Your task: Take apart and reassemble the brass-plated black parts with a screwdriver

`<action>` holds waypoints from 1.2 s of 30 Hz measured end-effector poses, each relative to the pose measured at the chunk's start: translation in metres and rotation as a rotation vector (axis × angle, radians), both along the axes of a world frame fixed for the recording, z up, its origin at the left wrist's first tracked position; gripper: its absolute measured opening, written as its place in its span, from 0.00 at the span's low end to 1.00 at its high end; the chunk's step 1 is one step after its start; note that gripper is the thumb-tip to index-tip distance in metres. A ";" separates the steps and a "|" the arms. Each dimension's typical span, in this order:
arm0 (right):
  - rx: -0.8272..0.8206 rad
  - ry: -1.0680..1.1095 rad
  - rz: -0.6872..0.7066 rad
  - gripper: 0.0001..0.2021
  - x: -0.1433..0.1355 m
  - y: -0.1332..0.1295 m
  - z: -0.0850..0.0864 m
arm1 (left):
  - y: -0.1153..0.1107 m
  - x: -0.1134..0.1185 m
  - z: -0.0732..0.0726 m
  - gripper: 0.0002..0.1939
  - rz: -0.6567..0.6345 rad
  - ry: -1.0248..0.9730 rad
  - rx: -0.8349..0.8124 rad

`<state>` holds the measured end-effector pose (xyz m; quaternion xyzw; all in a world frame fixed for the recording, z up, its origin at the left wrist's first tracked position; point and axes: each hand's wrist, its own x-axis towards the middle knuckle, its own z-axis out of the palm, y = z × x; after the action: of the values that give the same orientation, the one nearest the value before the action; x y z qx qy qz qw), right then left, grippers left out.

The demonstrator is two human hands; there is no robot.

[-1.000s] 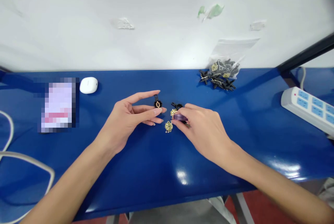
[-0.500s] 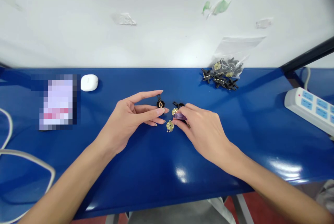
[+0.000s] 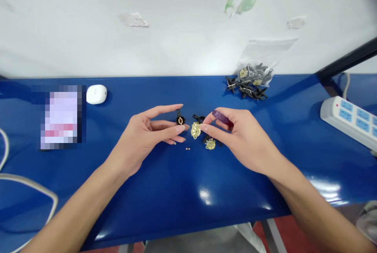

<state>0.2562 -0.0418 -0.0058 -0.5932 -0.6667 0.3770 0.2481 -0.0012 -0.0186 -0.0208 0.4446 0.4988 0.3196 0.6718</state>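
Observation:
Between thumb and fingers, my left hand (image 3: 144,133) holds a small black part with a gold-coloured ring at its centre (image 3: 180,120). My right hand (image 3: 249,141) pinches a scalloped brass-coloured disc (image 3: 195,131) between thumb and index finger, close to the left fingertips. A purple-handled tool (image 3: 221,118) is tucked in the same hand; its working end is hidden. On the table under the right hand lie a second brass-coloured disc (image 3: 210,144) and black pieces (image 3: 198,118), partly covered. Two tiny metal bits (image 3: 187,149) rest just in front of the hands.
A clear plastic bag (image 3: 259,54) with black and brass-coloured parts leans on the wall, loose black parts (image 3: 247,90) beside it. A power strip (image 3: 350,121) stands at the right. A white case (image 3: 96,94), a blurred phone-like object (image 3: 60,117) and a white cable (image 3: 32,182) are at the left.
My right hand has lifted a brass-coloured disc and brought it toward the left hand's black part. The purple tool has shifted back into the right hand's fingers. The left hand stays nearly still.

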 end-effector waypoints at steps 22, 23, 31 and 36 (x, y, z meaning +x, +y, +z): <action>-0.025 0.055 -0.042 0.06 -0.009 -0.006 0.005 | -0.009 0.008 0.000 0.29 -0.175 -0.023 -0.013; -0.007 0.039 -0.036 0.06 -0.008 -0.006 0.005 | -0.009 0.008 -0.001 0.29 -0.179 -0.026 -0.016; 0.040 0.011 -0.023 0.08 -0.008 -0.008 0.005 | -0.009 0.009 0.000 0.25 -0.198 -0.013 -0.010; 0.046 0.014 -0.009 0.08 -0.009 -0.008 0.004 | -0.007 0.009 0.000 0.22 -0.213 -0.002 -0.021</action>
<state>0.2472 -0.0497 -0.0018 -0.5877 -0.6705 0.3648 0.2681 0.0077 -0.0256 -0.0204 0.4877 0.4516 0.2415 0.7070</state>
